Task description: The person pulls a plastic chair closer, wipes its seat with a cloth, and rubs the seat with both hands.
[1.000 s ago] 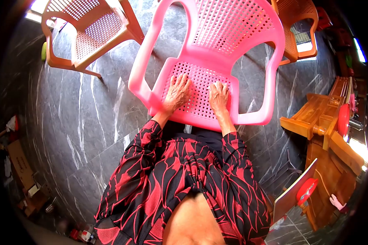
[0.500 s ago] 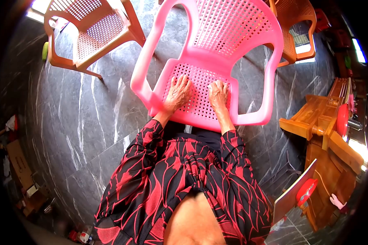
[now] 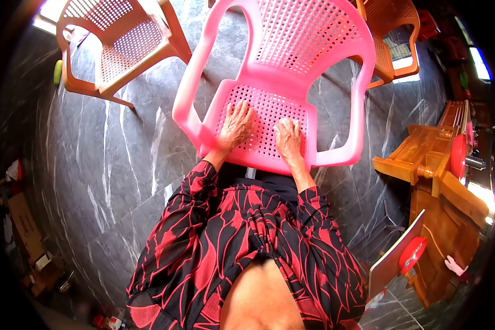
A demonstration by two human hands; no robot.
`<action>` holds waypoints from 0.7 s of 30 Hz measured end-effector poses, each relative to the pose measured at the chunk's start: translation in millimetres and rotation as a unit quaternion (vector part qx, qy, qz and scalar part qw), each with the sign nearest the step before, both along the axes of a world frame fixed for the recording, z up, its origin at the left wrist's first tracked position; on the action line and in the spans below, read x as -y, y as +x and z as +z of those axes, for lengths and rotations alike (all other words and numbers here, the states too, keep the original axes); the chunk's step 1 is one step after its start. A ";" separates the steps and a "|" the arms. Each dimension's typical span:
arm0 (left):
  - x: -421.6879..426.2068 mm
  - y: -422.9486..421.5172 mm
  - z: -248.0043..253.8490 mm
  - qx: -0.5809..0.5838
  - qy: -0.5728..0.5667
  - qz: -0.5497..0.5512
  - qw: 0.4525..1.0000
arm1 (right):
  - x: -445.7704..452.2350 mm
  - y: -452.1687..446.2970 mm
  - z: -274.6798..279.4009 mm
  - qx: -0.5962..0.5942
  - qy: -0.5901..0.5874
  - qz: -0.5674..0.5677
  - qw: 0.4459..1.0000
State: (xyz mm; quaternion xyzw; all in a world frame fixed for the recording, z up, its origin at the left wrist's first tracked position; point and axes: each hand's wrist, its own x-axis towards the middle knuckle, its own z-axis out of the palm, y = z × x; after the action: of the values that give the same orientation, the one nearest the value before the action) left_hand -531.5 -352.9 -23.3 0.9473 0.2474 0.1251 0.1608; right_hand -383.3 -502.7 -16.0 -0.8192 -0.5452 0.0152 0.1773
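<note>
A pink plastic chair (image 3: 305, 37) with a perforated seat and back stands in front of me. On the left part of its seat lies my left hand (image 3: 236, 126), palm down, fingers stretched out and slightly apart. My right hand (image 3: 289, 142) rests on the right part of the seat, its fingers bent and drawn together. What is under those fingers, if anything, is hidden. Dark sleeves with a red pattern cover both arms.
A brown plastic chair (image 3: 131, 47) stands at the upper left, another brown chair (image 3: 384, 70) behind the pink one. Wooden furniture (image 3: 418, 151) with red items is on the right. A cardboard box (image 3: 25, 223) lies at the left edge. The floor (image 3: 129, 165) is dark, marble-patterned tile.
The whole view has shifted slightly, the chairs appearing a little further left. My right hand has moved slightly left and toward me on the seat; my left hand stays nearly in place.
</note>
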 end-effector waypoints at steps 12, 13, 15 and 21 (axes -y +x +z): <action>-0.3 0.0 -2.7 0.008 0.015 0.000 1.000 | 32.1 -28.2 26.8 -0.054 0.017 0.045 0.997; -0.5 0.0 -3.4 0.009 0.013 0.000 1.000 | 34.3 -30.1 29.4 -0.054 0.017 0.045 0.997; -0.5 0.0 -5.1 0.010 0.011 -0.001 1.000 | 39.2 -33.8 32.8 -0.060 0.020 0.056 0.996; -0.8 0.3 -3.8 0.008 0.007 -0.001 1.000 | 47.4 -41.2 36.6 -0.042 0.030 0.078 0.996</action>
State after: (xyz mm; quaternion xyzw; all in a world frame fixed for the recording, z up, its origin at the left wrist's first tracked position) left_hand -531.2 -352.2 -27.1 0.9475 0.2447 0.1340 0.1562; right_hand -424.5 -550.2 20.6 -0.7672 -0.5996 0.0475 0.2227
